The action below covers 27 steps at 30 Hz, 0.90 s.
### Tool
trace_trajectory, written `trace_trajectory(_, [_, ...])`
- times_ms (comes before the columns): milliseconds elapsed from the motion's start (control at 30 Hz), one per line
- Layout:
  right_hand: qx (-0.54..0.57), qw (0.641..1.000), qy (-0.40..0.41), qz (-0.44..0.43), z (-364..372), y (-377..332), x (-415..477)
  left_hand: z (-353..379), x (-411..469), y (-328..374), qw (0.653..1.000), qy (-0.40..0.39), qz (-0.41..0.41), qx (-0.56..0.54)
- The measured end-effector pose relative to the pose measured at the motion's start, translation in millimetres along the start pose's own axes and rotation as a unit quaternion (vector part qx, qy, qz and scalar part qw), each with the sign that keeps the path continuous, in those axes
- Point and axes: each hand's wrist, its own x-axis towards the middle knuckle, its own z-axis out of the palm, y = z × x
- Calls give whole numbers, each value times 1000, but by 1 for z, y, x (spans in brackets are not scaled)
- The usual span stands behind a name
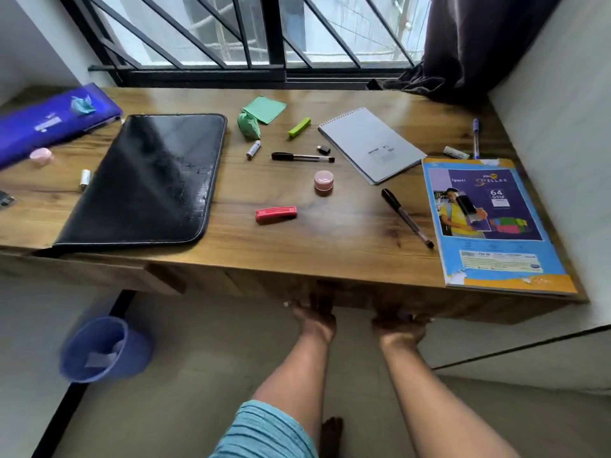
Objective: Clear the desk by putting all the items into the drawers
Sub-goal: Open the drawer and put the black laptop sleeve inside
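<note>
The wooden drawer front (357, 295) runs under the desk's near edge, low in the centre of the frame, and looks closed; the left hand (314, 320) and the right hand (400, 328) both reach up to its lower edge, side by side; their fingers are blurred and partly hidden there, so I cannot tell whether they curl round the edge or only touch it; neither hand holds any desk item.

Above, the wooden desk top (347, 239) carries everything; nearest the hands lie a red plastic clip (276, 214), a small round pink jar (323, 181) and a black-capped clear pen (406, 218), which is angled towards the lower right; a second black-capped pen (302, 157) lies flat at centre; a grey spiral notepad (370, 145) sits right of it; a blue and orange paper pack (492, 223) reaches the desk's near right edge; a large black leather folder (148, 180) fills the left, its near corner at the desk's edge; a lime green marker (299, 127) and a crumpled green paper ball (248, 125) lie further up; a purple plastic folder (49, 123) sits at upper left.

A blue bucket (102, 348) stands on the floor at lower left.
</note>
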Motion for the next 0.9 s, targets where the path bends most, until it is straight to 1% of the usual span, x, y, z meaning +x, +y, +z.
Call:
trace_trajectory(33, [24,1000,10,15,-4,0,3,-3,4,1,1000,9,-4,-10])
trace_trajectory(67, [31,999,16,22,-6,-1,2,-4,3,1,1000,0,-1,-18])
trace_trajectory(100, [23,999,20,15,-7,-2,1,-5,3,-1,1000,2,4,-12])
trace_trajectory(167, [44,999,24,12,-14,-1,-2,-12,-7,-3,999,16,15,-41])
trace_trajectory(233, [-1,999,16,49,-26,1,-13,-24,-18,-9,998,28,22,-47])
trace_trajectory(267, [-35,997,34,52,-36,1,-26,-33,-27,-12,998,31,18,-48])
trace_trajectory(300, [-104,992,49,59,-43,3,-37,-37,-42,-17,998,24,24,-49])
trace_trajectory(333, [-159,982,95,32,-47,3,-55,-40,-60,-19,998,35,41,-44])
trace_trajectory(367, [-190,968,158,-35,-55,4,-59,-41,-75,-19,995,66,66,-29])
trace_trajectory(400, [-175,956,202,-117,-56,6,-70,-42,-92,-18,986,121,114,0])
trace_trajectory(433, [-232,924,236,-190,-59,8,-87,-46,-105,-15,962,188,192,40])
trace_trajectory(467, [-256,896,258,-253,-58,7,-105,-48,-119,-8,915,246,293,126])
trace_trajectory(500, [-353,831,268,-335,-56,6,-120,-50,-125,-5,844,266,403,232])
trace_trajectory(533, [-424,768,211,-431,-56,6,-129,-55,-121,-3,747,283,509,321])
trace_trajectory(567, [-495,674,120,-535,-57,5,-136,-57,-116,-2,646,274,595,393])
trace_trajectory(600, [-561,568,33,-602,-61,10,-138,-61,-112,0,568,238,645,451])
trace_trajectory(633, [-619,480,-30,-621,-62,15,-141,-63,-118,3,510,208,661,510])
trace_trajectory(667, [-659,439,-67,-607,-60,20,-145,-68,-119,4,457,179,646,585])
trace_trajectory(700, [-706,423,-93,-561,-55,25,-150,-72,-125,4,409,157,610,660])
trace_trajectory(733, [-756,399,-108,-508,-50,30,-158,-78,-130,5,372,154,572,715])
trace_trajectory(767, [-797,371,-116,-462,-49,32,-165,-81,-134,6,344,145,534,759])
trace_trajectory(800, [-819,335,-112,-453,-48,32,-169,-83,-142,9,347,128,491,789])
trace_trajectory(833, [-835,314,-117,-436,-45,29,-175,-84,-149,11,348,105,454,813])
trace_trajectory(867, [-855,297,-123,-408,-45,26,-178,-84,-151,13,347,94,437,825])
trace_trajectory(900, [-866,289,-126,-387,-46,24,-182,-85,-154,14,348,90,426,830])
